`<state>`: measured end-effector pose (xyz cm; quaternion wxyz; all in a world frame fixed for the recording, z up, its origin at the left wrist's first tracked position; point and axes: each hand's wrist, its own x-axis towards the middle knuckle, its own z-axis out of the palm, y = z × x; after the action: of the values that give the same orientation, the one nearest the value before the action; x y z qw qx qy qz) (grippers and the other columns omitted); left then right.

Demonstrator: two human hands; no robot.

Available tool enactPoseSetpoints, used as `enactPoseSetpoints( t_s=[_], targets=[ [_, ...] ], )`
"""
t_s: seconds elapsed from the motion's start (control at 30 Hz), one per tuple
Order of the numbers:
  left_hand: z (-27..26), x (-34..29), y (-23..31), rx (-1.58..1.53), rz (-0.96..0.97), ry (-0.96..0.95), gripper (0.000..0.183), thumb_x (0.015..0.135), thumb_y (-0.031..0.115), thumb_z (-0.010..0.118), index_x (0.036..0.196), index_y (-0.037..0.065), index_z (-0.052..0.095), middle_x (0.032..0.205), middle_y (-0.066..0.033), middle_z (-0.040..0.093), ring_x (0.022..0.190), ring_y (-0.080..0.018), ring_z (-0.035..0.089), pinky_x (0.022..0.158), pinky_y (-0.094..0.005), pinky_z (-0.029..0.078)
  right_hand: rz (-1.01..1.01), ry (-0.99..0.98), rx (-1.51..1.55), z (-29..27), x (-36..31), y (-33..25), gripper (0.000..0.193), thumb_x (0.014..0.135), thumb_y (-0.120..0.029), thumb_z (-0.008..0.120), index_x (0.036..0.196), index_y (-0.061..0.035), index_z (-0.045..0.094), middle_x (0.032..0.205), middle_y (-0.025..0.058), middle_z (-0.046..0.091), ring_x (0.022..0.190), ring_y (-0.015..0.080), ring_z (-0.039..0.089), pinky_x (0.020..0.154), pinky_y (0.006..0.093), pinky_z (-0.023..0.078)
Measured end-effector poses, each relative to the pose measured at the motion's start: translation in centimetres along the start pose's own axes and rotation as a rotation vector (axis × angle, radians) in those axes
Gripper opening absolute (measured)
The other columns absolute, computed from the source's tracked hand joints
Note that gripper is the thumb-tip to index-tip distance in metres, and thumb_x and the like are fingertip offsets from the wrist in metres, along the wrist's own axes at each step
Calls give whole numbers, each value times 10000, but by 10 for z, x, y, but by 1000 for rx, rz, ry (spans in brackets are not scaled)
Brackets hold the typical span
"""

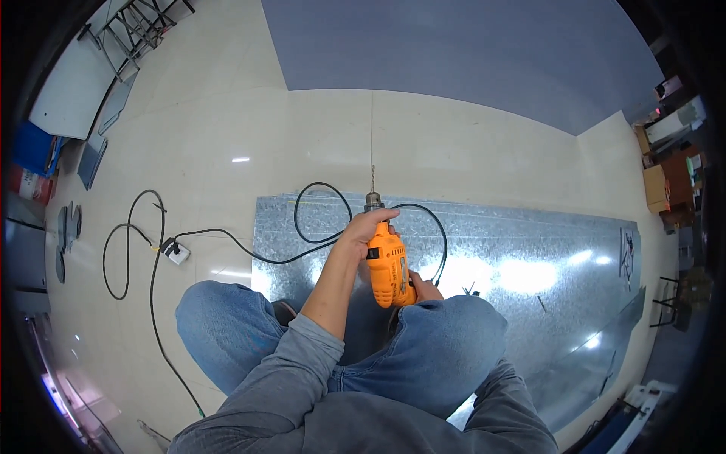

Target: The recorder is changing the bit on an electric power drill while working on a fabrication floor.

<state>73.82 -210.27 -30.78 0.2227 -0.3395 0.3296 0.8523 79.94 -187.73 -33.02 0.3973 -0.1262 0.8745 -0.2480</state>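
Observation:
An orange power drill (389, 265) is in front of me between my knees, with its black chuck and long drill bit (373, 179) pointing away from me. My left hand (366, 228) is closed round the drill's front end, just behind the chuck. My right hand (426, 289) grips it at the handle on the right side; the knee and the drill body hide most of those fingers. The drill's black cord (443, 242) curves out on the right, and a loop shows on the left. Below the drill lie shiny galvanized metal sheets (476, 227).
The cord crosses the tiled floor to a white socket block (177, 252), with another cable (155, 303) looping beside it. A grey panel (454, 60) stands beyond the sheets. Small dark pieces (470, 290) lie on the metal near my right knee. A cardboard box (655, 189) sits far right.

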Motion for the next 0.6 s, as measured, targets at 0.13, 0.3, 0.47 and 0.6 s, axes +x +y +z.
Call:
enactPoseSetpoints(
  t_s=[0.13,0.3,0.47,0.6],
  targets=[
    [-6,5,-6,40,-8,-18,214,788,162,708,855,55,534,644,-72,579,646,-224,630,588,-363,534,-81,-73,275,5,-2,-2,707,772,-260,716,1364,-108,360,1094,235,603,1075,339,557,906,386,439],
    [-5,8,-4,44,2,-43,209,785,155,708,849,53,537,648,-76,584,654,-226,633,597,-366,536,-268,115,656,38,9,26,678,759,-189,740,1321,-48,388,1103,229,590,1089,306,571,900,371,452],
    [-11,3,-8,43,9,-38,205,778,151,713,844,48,548,655,-75,590,677,-227,639,617,-369,537,-234,172,426,50,13,34,586,747,-228,753,1218,-33,463,1028,185,590,1047,300,597,901,368,453],
    [8,3,-12,103,7,-74,201,773,148,717,831,37,559,659,-74,592,699,-229,644,632,-370,537,-205,7,597,77,54,103,534,736,-277,757,1144,-42,506,1013,182,593,1034,307,601,900,372,453]
  ],
)
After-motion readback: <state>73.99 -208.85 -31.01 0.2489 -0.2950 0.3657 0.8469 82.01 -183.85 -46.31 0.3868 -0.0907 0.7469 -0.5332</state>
